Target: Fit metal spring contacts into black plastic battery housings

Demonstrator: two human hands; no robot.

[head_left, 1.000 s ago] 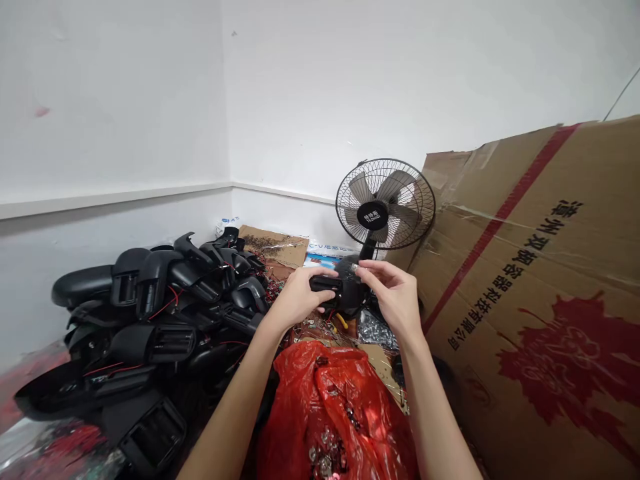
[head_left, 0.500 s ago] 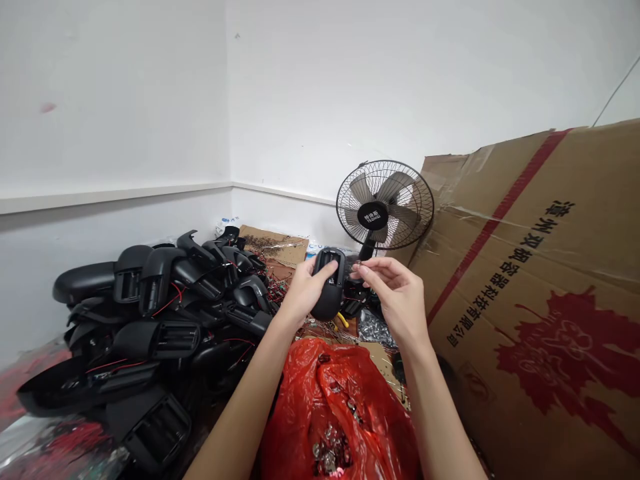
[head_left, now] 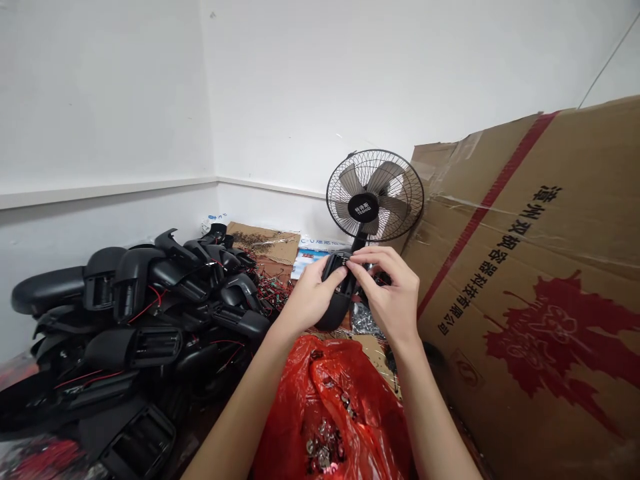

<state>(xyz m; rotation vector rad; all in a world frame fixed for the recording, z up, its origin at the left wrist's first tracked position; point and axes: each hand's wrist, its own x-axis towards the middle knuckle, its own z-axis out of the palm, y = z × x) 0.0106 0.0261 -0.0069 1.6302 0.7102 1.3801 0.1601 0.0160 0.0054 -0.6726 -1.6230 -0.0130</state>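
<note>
My left hand (head_left: 311, 295) grips a black plastic battery housing (head_left: 334, 313), its thumb lying over the open battery compartment. Thumb and fingertips of my right hand (head_left: 394, 287) are pinched together at the upper part of that compartment. Whatever sits between them is too small and too covered to name. Below my hands, a red plastic bag (head_left: 285, 407) lies open with many small shiny metal pieces (head_left: 325, 443) in it. To the left rises a pile of similar black housings (head_left: 157, 347), some with red wires and open battery slots.
A black fan (head_left: 375, 197) stands behind my hands. At the right leans a large cardboard box (head_left: 470, 280) with red print. Loose wired parts (head_left: 273, 287) and a cardboard sheet (head_left: 265, 241) lie at the back, near a clear bag of small pieces (head_left: 365, 319).
My right hand has moved left, bringing its pinched fingertips from beside the housing onto its battery compartment. The housing has tilted in my left hand. The whole view has shifted slightly.
</note>
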